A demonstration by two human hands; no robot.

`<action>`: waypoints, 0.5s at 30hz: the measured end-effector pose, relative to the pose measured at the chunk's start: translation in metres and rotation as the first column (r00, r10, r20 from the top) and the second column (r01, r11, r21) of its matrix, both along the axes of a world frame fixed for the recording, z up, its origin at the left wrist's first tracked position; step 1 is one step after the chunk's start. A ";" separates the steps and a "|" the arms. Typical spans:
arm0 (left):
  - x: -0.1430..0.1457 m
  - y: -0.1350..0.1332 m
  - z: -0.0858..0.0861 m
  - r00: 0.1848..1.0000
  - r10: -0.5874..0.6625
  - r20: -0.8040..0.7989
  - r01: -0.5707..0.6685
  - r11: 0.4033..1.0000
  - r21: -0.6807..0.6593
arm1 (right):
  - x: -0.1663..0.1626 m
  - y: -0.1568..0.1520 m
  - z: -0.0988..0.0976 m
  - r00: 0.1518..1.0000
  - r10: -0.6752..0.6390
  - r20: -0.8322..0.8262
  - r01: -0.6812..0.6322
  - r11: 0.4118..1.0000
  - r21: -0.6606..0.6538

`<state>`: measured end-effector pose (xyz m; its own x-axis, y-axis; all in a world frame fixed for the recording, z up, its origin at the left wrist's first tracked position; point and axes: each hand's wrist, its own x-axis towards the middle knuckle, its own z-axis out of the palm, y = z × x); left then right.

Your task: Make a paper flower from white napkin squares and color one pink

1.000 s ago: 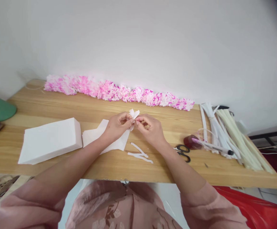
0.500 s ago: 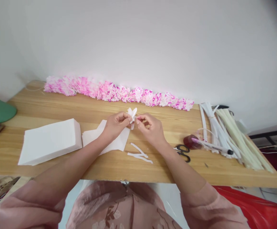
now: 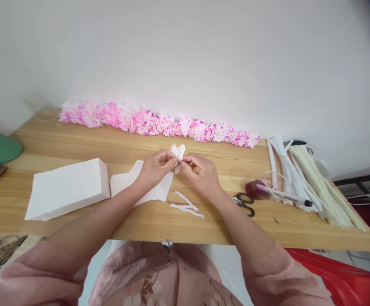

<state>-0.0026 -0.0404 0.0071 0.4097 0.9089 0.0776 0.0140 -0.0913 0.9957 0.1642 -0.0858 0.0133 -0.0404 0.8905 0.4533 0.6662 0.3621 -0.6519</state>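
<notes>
A small bunched piece of white tissue paper (image 3: pixel 178 151) is pinched between my two hands above the middle of the table. My left hand (image 3: pixel 157 167) closes on its left side with thumb and fingertips. From the right, the fingertips of my right hand (image 3: pixel 201 171) press together at its gathered middle; whether they also hold a thin tie there is too small to tell. White tissue sheets (image 3: pixel 154 190) lie under and beside my left wrist. Short white pipe-cleaner-like strips (image 3: pixel 187 208) rest on the wood below my hands.
A thick stack of white tissue (image 3: pixel 68 187) lies left. Pink-and-white ruffled flowers (image 3: pixel 159 124) line the wall. To the right are black-handled scissors (image 3: pixel 246 204), a jar of dark red liquid (image 3: pixel 256 189), a marker-like pen (image 3: pixel 286 196) and bundles of white (image 3: pixel 288 170) and cream strips (image 3: pixel 321 182).
My right fingertips have come slightly left, closer against the bunched tissue and my left fingers. The tissue's upper folds have shifted a little to the right.
</notes>
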 end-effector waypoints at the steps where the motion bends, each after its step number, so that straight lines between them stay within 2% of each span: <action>1: 0.000 0.000 0.000 1.000 0.004 0.002 -0.004 1.000 -0.004 | 0.000 0.000 0.000 1.000 0.002 -0.006 -0.002 1.000 0.002; 8: 0.000 0.000 0.001 1.000 0.023 -0.020 -0.023 1.000 0.006 | -0.001 0.000 -0.001 1.000 0.000 -0.021 0.000 1.000 0.013; 12: 0.000 0.000 -0.001 1.000 -0.006 -0.027 0.007 0.999 0.031 | 0.000 0.000 -0.002 1.000 -0.013 -0.011 0.013 1.000 0.007; 15: -0.001 0.000 -0.002 0.997 0.009 -0.083 -0.004 0.998 0.064 | 0.001 0.000 -0.003 0.999 -0.006 0.032 0.005 1.000 0.018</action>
<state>-0.0032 -0.0407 0.0055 0.4114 0.9057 0.1018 0.0973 -0.1547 0.9832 0.1648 -0.0854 0.0099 -0.0507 0.8823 0.4680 0.6888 0.3702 -0.6233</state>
